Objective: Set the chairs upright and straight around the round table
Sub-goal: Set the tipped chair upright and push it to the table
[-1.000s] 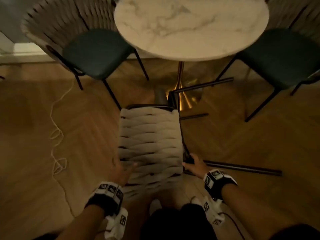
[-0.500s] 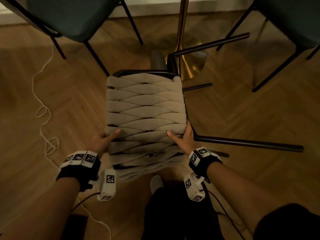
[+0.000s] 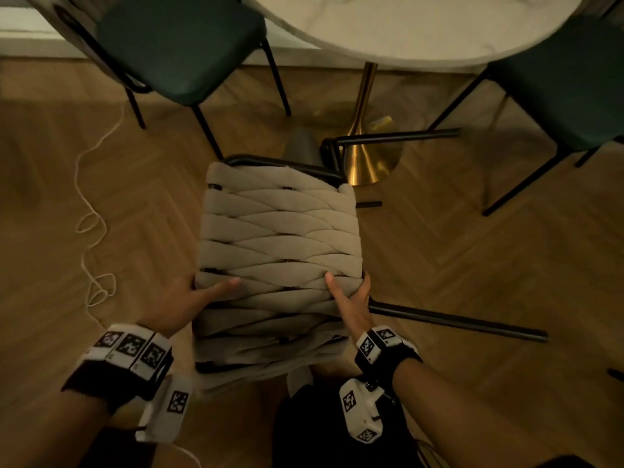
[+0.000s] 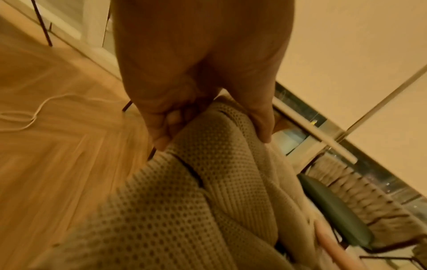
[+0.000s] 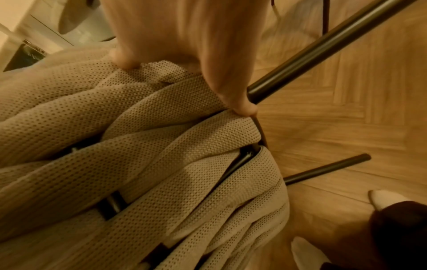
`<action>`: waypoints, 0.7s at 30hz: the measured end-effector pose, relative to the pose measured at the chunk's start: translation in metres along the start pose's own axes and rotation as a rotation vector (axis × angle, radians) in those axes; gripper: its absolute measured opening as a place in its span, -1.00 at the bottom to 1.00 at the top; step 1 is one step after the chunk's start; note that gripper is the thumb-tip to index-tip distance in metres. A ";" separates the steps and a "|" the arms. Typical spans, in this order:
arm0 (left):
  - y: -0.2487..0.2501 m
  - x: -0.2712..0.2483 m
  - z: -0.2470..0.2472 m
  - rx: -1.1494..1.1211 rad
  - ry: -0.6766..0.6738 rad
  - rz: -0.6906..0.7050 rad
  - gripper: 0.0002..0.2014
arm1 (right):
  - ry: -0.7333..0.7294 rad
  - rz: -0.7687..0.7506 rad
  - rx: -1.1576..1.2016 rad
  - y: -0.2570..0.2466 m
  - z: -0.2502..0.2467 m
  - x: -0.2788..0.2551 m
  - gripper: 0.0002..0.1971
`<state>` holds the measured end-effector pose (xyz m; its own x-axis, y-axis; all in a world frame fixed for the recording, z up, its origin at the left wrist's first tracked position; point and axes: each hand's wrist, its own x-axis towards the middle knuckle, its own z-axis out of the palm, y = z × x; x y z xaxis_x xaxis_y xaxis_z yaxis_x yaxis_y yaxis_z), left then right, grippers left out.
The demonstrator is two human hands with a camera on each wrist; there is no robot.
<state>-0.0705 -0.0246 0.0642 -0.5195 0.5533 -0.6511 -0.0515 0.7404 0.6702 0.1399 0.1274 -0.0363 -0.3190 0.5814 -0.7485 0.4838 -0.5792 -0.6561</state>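
Note:
A chair with a beige woven backrest (image 3: 280,251) and black metal legs (image 3: 456,320) lies tipped over on the wood floor in front of the round marble table (image 3: 405,25). My left hand (image 3: 189,298) grips the backrest's left edge, thumb on top and fingers curled under (image 4: 166,124). On the other side, my right hand (image 3: 351,298) holds the right edge, the thumb across the weave (image 5: 124,58) and a finger over the frame (image 5: 240,106). The backrest is raised toward me.
Two upright chairs with dark green seats stand at the table, one at left (image 3: 175,45) and one at right (image 3: 567,82). The table's gold pedestal (image 3: 364,143) is just beyond the tipped chair. A white cord (image 3: 91,231) trails on the floor at left. My feet (image 5: 381,199) are close below.
Both hands moved from the floor-level sides of the backrest up onto its edges and took hold. The backrest has risen closer to me, and the head view swung down, then back up.

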 end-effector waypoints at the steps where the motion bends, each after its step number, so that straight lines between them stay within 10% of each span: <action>1: 0.007 -0.003 -0.010 0.040 0.019 0.007 -0.73 | -0.013 0.008 0.021 -0.006 0.004 -0.004 0.35; 5: 0.042 -0.015 -0.043 0.262 0.077 0.088 -0.41 | -0.075 0.006 0.126 -0.030 0.017 -0.018 0.38; 11: 0.112 -0.045 -0.042 0.547 0.192 0.199 -0.58 | -0.132 -0.004 0.162 -0.058 0.013 -0.020 0.48; 21: 0.166 -0.070 0.075 0.539 0.100 0.435 -0.46 | 0.061 0.174 0.102 -0.063 -0.083 0.007 0.52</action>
<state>0.0215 0.0885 0.1946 -0.4743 0.8239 -0.3102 0.5957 0.5597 0.5760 0.1754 0.2154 0.0075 -0.1862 0.4991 -0.8463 0.4411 -0.7272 -0.5259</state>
